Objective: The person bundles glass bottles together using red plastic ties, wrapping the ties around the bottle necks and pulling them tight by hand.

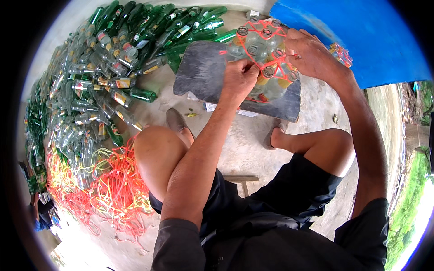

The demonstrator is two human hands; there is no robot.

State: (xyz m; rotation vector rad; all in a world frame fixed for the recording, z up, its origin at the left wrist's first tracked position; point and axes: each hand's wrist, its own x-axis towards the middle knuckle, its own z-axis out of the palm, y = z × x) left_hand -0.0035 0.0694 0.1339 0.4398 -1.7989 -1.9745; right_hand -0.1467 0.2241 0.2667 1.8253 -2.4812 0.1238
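Note:
A cluster of clear glass bottles [273,92] stands upright on a dark, worn board [199,67] in front of me. Orange-pink plastic strap [247,50] zigzags around and between the bottle necks. With thumb and fingers pinched together, my left hand [242,77] holds the strap at the near left side of the cluster. At the right side, my right hand [309,53] has its fingers curled over the strap beside the necks. Its fingertips are partly hidden.
A large heap of green and clear bottles [122,97] fills the left. Below it lies a tangle of orange and yellow strap [120,194]. A blue panel [361,40] stands at far right, with another strapped bundle [340,55] beside it. My knees flank the board.

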